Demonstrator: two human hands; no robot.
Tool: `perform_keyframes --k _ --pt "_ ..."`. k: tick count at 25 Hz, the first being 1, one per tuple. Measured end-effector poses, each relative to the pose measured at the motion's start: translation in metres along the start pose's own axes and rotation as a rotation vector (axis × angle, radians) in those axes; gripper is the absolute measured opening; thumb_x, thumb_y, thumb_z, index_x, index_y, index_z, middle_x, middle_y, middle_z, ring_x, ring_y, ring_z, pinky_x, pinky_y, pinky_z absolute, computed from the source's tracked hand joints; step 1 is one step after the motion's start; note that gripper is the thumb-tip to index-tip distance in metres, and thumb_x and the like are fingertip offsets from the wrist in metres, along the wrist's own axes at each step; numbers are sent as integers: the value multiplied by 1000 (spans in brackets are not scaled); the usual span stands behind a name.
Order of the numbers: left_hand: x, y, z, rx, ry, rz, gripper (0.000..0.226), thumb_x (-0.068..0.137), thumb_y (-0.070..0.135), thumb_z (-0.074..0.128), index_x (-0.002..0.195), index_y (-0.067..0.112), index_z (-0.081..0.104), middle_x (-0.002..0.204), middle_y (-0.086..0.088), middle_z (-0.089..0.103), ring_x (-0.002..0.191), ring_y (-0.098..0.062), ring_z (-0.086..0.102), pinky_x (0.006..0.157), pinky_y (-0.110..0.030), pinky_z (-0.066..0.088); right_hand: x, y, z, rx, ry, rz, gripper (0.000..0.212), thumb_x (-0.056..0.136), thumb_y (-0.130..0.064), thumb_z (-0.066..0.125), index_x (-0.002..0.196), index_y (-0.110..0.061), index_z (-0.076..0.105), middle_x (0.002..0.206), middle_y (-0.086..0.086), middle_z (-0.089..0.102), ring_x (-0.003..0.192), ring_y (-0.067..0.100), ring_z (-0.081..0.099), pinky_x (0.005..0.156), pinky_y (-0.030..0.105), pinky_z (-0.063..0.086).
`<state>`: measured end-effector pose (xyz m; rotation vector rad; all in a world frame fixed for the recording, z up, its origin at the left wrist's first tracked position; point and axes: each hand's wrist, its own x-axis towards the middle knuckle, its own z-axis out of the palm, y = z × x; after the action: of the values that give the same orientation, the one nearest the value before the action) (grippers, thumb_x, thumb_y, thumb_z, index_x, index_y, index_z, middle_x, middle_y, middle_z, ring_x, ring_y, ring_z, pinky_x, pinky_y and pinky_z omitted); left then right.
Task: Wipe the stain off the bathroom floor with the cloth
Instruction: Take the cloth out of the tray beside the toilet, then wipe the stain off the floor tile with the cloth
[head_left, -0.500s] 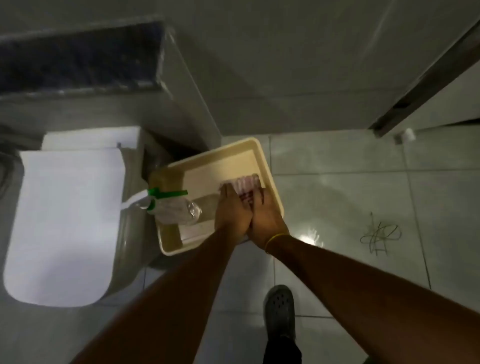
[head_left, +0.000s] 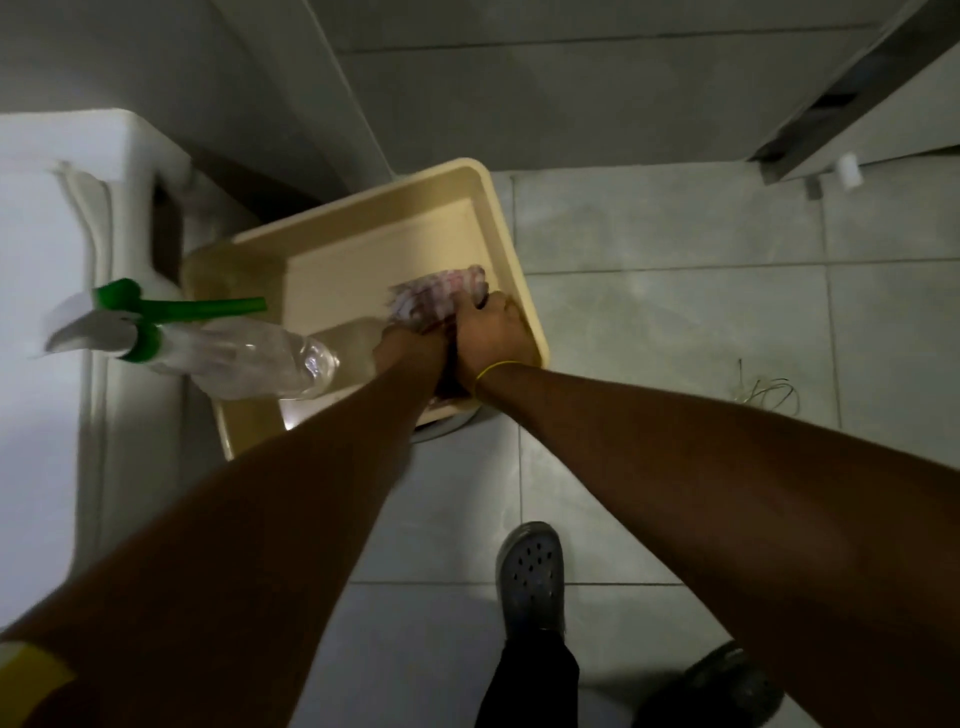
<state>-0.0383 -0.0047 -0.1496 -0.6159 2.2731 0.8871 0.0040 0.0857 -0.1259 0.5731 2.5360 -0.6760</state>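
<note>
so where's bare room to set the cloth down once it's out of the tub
Bare tile lies right of the tub, up to the scribbled stain, and in front near the shoe. The tub's left side is crowded by the spray bottle and toilet.

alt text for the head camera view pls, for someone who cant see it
Seen from above, a person's left hand and right hand grip a striped cloth inside a beige tub on a tiled bathroom floor. A clear spray bottle lies across the tub's left rim, beside a white toilet. A dark scribbled stain marks a tile to the right.
</note>
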Motion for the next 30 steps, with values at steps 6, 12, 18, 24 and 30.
perform_keyframes --k 6,12,18,24,30 --pt "-40 36 -2 -270 234 266 29 85 37 61 103 16 63 88 1 70 87 -25 69 74 -27 57 -19 19 -45 353 176 -192 50 91 -6 68 140 -9 62 152 22 49 118 50 65 95 52 57" --pt "-120 73 97 -319 13 554 40 92 21 61 131 17 54 110 -5 73 100 -14 75 83 -31 62 -62 156 -92 534 401 -74 59 80 7 66 136 -9 72 135 20 60 109 45 71 96 50 60" --pt "-177 16 299 -205 -293 514 29 83 15 58 107 31 52 90 12 69 82 -10 70 70 -21 57 -116 370 -18 408 408 101 59 84 -5 56 142 -10 70 149 16 57 120 42 70 105 46 59" --pt "-149 -120 444 121 -413 441 24 88 36 65 109 30 54 98 -2 74 88 -24 74 76 -37 65 -125 505 135 310 232 332 43 106 -55 52 146 -40 57 137 10 73 121 35 74 94 50 68" --pt "-74 -205 446 642 -130 982 72 107 48 42 166 14 18 175 -11 23 164 -28 19 132 -50 12 -111 523 236 -208 352 234 82 105 -63 40 169 -12 32 175 26 28 160 46 31 126 62 30"
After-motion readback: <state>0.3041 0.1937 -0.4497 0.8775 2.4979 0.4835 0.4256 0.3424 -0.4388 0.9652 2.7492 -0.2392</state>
